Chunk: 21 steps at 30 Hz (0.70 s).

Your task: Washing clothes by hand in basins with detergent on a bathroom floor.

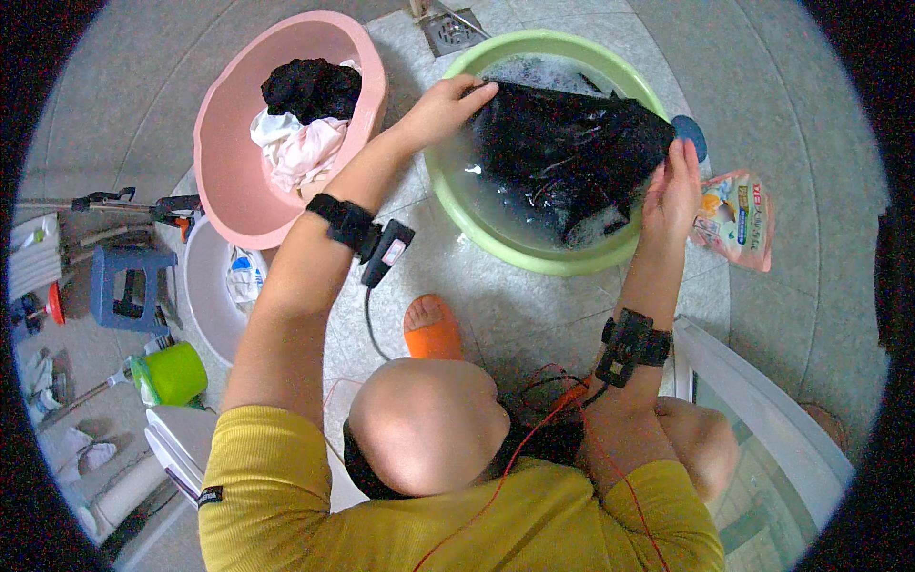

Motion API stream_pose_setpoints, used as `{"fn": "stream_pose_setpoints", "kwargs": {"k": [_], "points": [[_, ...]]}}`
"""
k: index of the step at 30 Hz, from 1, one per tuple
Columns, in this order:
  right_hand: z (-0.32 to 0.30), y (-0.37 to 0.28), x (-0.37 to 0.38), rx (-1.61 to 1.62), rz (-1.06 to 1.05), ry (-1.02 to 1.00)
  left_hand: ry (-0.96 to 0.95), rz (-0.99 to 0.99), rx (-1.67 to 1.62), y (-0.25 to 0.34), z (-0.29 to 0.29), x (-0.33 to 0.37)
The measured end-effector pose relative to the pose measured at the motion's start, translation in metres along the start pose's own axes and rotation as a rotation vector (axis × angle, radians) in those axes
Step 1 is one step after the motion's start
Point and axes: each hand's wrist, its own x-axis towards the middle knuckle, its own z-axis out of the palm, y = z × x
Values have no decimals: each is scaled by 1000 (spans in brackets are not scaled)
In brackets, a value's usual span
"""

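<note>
A wet black garment (572, 143) is stretched out between my two hands over a light green basin (446, 200). Its lower part hangs into soapy water (534, 72). At the far left corner of the cloth, my left hand (448, 107) is closed on the edge, thumb toward the basin's middle. My right hand (673, 195) grips the garment's right side near the basin's right rim; some of its fingers are hidden by the cloth. Exactly which kind of garment it is, I cannot tell.
A pink basin (224, 162) with black and pale clothes stands left. Behind it sit a white basin (205, 286), a blue stool (129, 286) and a green bucket (173, 374). A detergent pouch (734, 219) lies right of the green basin. A floor drain (452, 34) is at the back.
</note>
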Motion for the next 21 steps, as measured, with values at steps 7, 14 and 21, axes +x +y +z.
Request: {"fn": "stream_pose_setpoints", "kwargs": {"k": [7, 14, 21], "points": [[8, 24, -21, 33, 296, -120, 383, 93, 163, -20, -6, 20], [19, 74, -52, -381, 420, -401, 9, -57, 776, -39, 32, -8], [-6, 113, -52, -564, 306, -279, -377, 90, 574, 8, 39, -2]]}}
